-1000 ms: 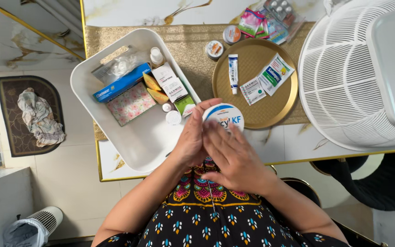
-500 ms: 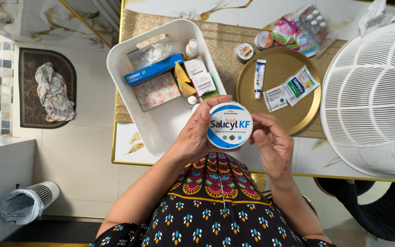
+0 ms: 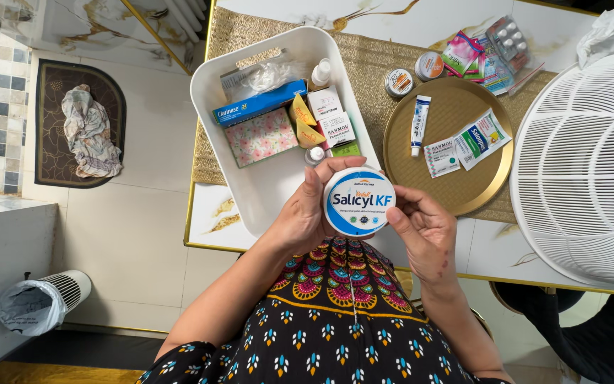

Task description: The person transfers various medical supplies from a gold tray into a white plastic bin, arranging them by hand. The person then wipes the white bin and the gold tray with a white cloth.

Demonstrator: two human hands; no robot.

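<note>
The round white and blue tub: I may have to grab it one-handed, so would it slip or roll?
The round tub looks rigid, smooth plastic, so possibly a little slippery. The left hand and right hand both grip its rim. Set on edge it would probably roll; laid flat it should sit steady.

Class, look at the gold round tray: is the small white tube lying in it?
Yes, the white tube lies flat on the gold tray, beside two sachets.
</note>
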